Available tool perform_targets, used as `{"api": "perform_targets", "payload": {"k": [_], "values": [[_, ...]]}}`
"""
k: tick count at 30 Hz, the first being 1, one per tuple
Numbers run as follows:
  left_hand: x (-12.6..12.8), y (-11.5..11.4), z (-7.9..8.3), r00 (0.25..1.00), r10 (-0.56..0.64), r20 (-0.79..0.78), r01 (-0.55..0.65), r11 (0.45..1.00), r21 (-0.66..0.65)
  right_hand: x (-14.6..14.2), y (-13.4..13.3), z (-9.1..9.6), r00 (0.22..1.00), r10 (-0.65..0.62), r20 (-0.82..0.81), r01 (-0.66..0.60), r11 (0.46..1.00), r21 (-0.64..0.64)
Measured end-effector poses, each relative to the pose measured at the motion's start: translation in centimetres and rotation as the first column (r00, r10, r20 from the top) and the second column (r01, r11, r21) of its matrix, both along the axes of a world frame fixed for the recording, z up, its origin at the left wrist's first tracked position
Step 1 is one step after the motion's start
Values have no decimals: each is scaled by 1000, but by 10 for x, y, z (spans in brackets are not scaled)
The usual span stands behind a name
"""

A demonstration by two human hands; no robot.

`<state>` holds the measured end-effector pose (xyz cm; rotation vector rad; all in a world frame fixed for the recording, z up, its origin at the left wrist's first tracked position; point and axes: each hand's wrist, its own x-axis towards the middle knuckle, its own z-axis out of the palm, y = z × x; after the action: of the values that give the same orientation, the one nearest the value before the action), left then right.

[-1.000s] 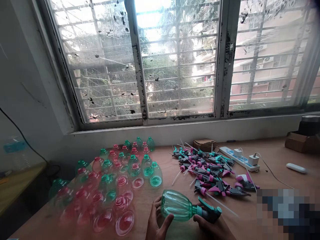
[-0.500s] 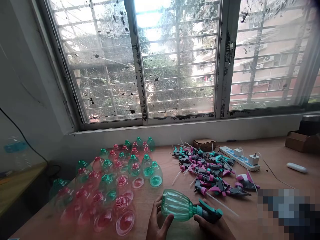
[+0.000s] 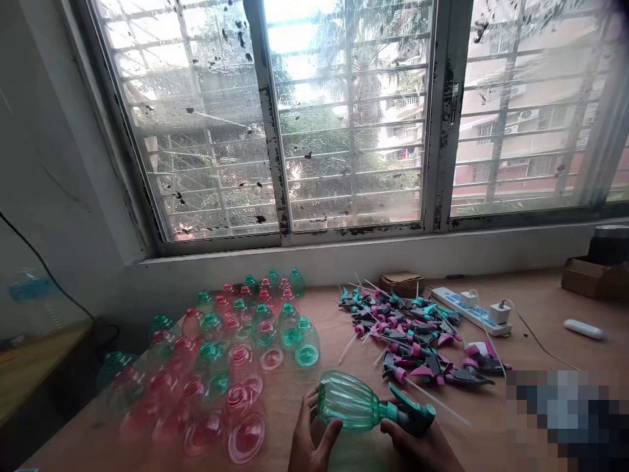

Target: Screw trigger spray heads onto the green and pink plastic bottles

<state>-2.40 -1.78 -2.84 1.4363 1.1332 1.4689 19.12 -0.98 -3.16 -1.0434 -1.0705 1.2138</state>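
A clear green plastic bottle [image 3: 348, 406] lies sideways in my hands above the near table edge. My left hand [image 3: 309, 436] wraps round its base end. My right hand [image 3: 417, 446] grips the teal and grey trigger sprayer head [image 3: 411, 414] seated on the bottle's neck. Left of my hands stand several open green and pink bottles [image 3: 221, 354] without heads. Behind my right hand lies a heap of loose trigger sprayer heads [image 3: 413, 334] with white dip tubes.
The wooden table [image 3: 531, 367] runs under a barred window. A white power strip [image 3: 469, 308] with a plugged charger, a small cardboard box [image 3: 403, 283], a white stick-shaped object [image 3: 583, 329] and a brown box [image 3: 592, 275] sit toward the back right.
The bottle and both hands have shifted only slightly; the grip on bottle and sprayer head is unchanged.
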Motion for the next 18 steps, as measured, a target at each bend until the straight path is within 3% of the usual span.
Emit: {"api": "perform_targets", "payload": {"k": [7,10,15,18], "values": [[-10,2,5,977,22,-212,-3,996,90,4,2,-3,993,110,-49,-110,994,-13],[-9,1,1,981,-18,-195,28,998,49,3,1,-2,997,70,-26,-70,998,7],[-5,1,-2,1000,-6,-24,6,1000,-2,1,0,-2,996,-82,38,79,994,75],[-6,2,-1,997,-11,-73,12,1000,13,1,2,-6,999,-49,-9,50,998,30]]}}
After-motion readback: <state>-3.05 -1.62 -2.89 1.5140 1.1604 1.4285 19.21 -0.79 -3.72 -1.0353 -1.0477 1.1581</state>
